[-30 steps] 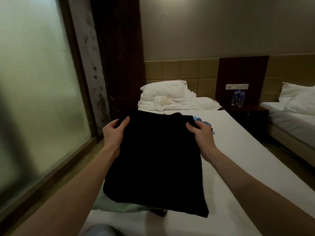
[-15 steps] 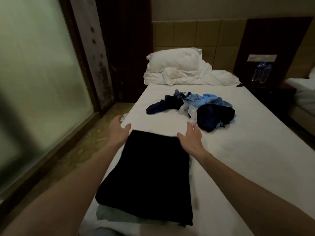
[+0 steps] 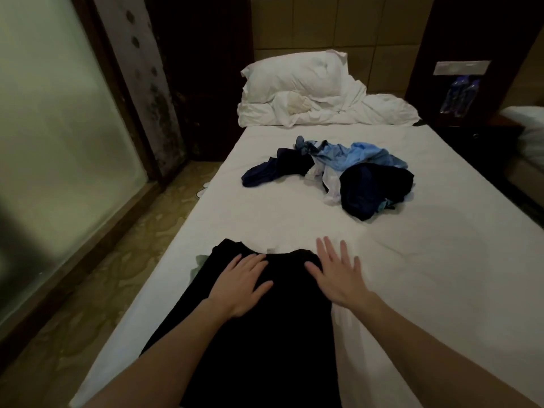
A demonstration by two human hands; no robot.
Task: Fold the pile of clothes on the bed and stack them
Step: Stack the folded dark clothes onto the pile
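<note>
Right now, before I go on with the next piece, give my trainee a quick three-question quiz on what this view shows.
1. True or false: both hands lie flat with straight fingers on the folded black garment.
2. Where is the unfolded pile of clothes? A) on the floor B) mid-bed, beyond the hands C) on the pillow
3. What colour of cloth peeks out from under the black garment's left edge?

Key
1. True: the left hand rests on its top, the right hand on its right edge, partly over the sheet.
2. B, short of the pillow.
3. Pale green cloth.
</note>
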